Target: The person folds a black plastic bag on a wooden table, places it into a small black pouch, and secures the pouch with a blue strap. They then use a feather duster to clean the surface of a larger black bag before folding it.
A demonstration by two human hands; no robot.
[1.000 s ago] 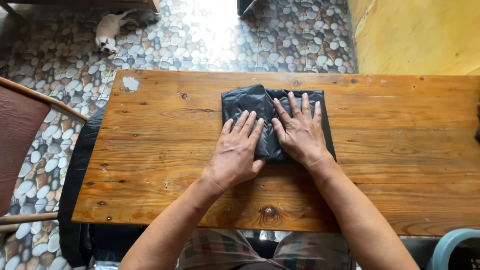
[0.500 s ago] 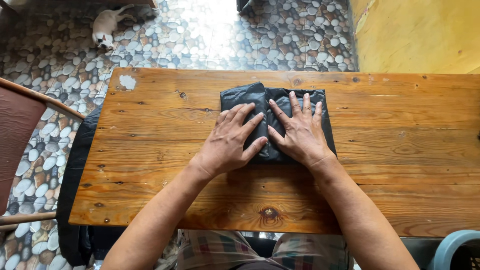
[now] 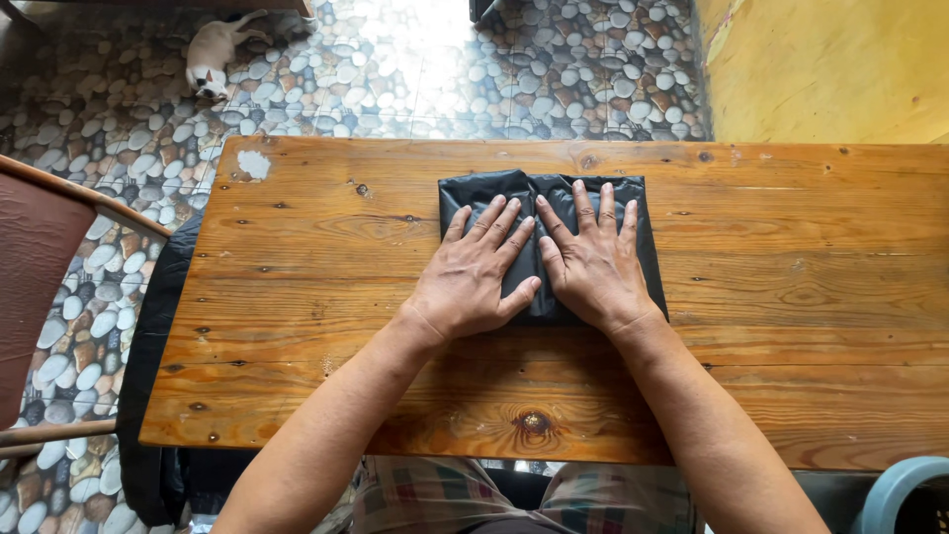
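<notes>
A folded black plastic bag (image 3: 494,190) lies flat on the wooden table (image 3: 297,287), a little past its middle. My left hand (image 3: 474,272) rests palm down on the bag's left half, fingers spread toward the far edge. My right hand (image 3: 593,259) lies palm down on the right half, fingers apart. Both hands press flat on the bag without gripping it, thumbs nearly touching at the centre. The bag's near edge is hidden under my palms.
A brown chair (image 3: 40,287) stands left of the table. More black plastic (image 3: 148,396) hangs off the table's left edge. A small pale animal (image 3: 213,54) lies on the pebble-patterned floor at the far left. A yellow wall (image 3: 830,69) is at the right, a grey-blue bucket rim (image 3: 895,489) at the bottom right.
My left hand has slid slightly up and right over the bag, closer to my right hand. The right hand and the bag stay where they were.
</notes>
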